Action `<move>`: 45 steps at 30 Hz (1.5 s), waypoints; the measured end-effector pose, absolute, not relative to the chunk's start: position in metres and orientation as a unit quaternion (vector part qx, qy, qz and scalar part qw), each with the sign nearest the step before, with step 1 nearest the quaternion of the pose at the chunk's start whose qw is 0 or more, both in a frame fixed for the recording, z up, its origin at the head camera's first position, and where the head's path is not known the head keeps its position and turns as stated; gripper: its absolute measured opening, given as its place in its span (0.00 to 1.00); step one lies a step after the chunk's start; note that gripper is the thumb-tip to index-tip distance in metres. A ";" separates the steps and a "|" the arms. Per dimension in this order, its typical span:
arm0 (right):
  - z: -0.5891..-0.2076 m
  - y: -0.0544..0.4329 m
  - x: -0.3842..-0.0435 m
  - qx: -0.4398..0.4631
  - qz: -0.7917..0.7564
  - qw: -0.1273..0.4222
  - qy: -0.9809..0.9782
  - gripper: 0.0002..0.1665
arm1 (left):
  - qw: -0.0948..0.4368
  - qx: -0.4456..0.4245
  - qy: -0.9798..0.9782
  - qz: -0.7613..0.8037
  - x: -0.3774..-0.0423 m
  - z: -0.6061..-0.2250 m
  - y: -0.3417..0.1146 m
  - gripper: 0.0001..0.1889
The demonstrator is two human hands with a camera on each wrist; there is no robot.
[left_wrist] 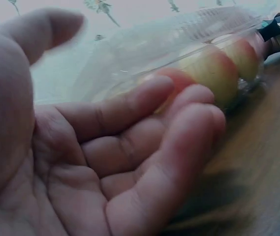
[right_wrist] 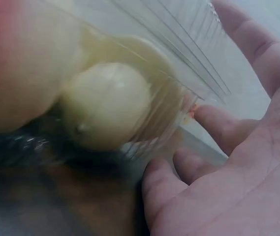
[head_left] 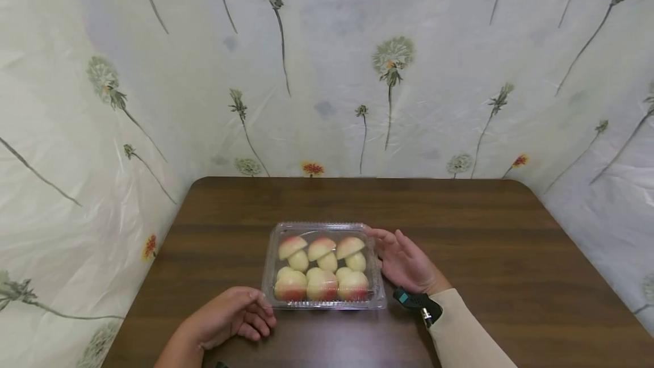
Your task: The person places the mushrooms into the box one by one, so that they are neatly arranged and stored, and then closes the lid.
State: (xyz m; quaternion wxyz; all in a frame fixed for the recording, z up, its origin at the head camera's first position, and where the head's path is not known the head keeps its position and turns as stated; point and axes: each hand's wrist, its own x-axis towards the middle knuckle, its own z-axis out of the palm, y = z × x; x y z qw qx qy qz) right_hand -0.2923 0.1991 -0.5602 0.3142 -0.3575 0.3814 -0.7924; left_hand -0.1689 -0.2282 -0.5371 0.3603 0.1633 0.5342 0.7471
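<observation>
A clear plastic clamshell box [head_left: 327, 305] lies on the table, its lid over two rows of cream-and-red rounded pieces [head_left: 322, 285]. The back row looks like mushrooms with red-tinged caps; whether they are buns or fruit I cannot tell. At the box's front left corner is my left hand [head_left: 232, 314], fingers loosely bent and nothing in the palm. My right hand [head_left: 409, 263] is along the right side with extended fingers, the index fingertip at the back right corner. In the right wrist view, the fingers [right_wrist: 248, 37] reach along the ridged plastic wall.
The brown wooden table [head_left: 485, 231] has rounded back corners. A pale curtain-like sheet [head_left: 327, 61] printed with dandelions hangs behind the table and down both sides. A small dark device [head_left: 419, 302] is strapped at the right wrist, by the cream sleeve [head_left: 465, 328].
</observation>
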 end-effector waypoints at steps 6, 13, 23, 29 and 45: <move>-0.562 0.202 -0.266 -0.335 -0.794 0.301 0.409 0.31 | 0.371 0.118 0.544 0.743 -0.170 -0.540 -0.217 0.16; -0.555 0.201 -0.229 -0.232 -0.748 0.279 0.556 0.54 | 0.386 0.108 0.513 0.759 -0.171 -0.543 -0.209 0.18; -0.536 0.196 -0.197 -0.179 -0.673 0.338 0.633 0.57 | 0.380 0.082 0.506 0.770 -0.168 -0.545 -0.208 0.19; -0.540 0.185 -0.195 -0.131 -0.696 0.299 0.639 0.52 | 0.383 0.088 0.500 0.772 -0.166 -0.545 -0.206 0.19; -0.548 0.177 -0.189 -0.131 -0.743 0.280 0.593 0.50 | 0.376 0.068 0.530 0.757 -0.163 -0.541 -0.202 0.17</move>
